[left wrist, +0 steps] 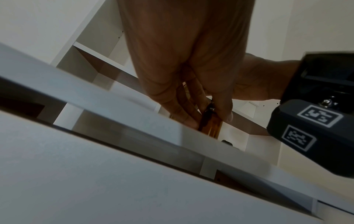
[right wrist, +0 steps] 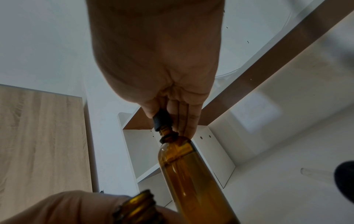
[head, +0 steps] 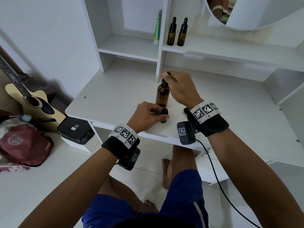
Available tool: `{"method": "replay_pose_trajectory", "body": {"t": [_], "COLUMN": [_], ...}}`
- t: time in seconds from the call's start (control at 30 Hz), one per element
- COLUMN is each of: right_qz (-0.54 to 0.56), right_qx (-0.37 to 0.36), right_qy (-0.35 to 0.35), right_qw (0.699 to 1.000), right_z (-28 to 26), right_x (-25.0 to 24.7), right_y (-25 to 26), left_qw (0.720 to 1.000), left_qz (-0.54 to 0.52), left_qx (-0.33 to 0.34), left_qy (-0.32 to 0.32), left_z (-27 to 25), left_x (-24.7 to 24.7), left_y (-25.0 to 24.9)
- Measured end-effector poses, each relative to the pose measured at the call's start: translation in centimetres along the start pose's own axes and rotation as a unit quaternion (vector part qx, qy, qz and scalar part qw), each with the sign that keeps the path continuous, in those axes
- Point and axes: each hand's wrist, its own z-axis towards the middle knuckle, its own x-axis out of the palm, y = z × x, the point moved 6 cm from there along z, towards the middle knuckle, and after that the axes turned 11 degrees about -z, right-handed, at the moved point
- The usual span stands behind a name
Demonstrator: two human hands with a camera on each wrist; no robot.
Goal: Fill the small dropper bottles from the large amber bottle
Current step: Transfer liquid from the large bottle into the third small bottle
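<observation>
Under the right hand (head: 178,86), pinched in its grip: black ribbed dropper cap (right wrist: 160,119) atop upright large amber glass bottle (head: 162,96). Just nearer, left hand (head: 146,116) clasped round open small amber bottle (head: 164,115) on white bench (head: 115,99), mouth upward.

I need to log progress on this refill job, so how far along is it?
Done, apparently: two capped dropper bottles stand on the shelf, though their fill level is unclear. In hand: the left hand holds an open small bottle on the desk, while the right hand grips the dropper cap at the large amber bottle. Left: filling and capping this bottle.
</observation>
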Motion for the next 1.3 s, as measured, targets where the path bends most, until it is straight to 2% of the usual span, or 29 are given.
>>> {"method": "replay_pose_trajectory", "body": {"t": [1.0,1.3], "right_qz": [-0.01,0.049], "right_qx": [-0.007,-0.054], "right_qy": [-0.007,-0.141], "right_qw": [1.0,0.987], "right_z": [-0.2,-0.3], "right_x": [-0.2,-5.7], "right_y": [0.4,1.6], "left_qw": [1.0,1.0], "left_qz": [-0.001,-0.009], "left_qx": [-0.006,-0.012], "left_qy": [0.001,0.0], "left_z": [0.0,0.0], "left_x": [0.0,0.0], "left_y": [0.1,0.2]}}
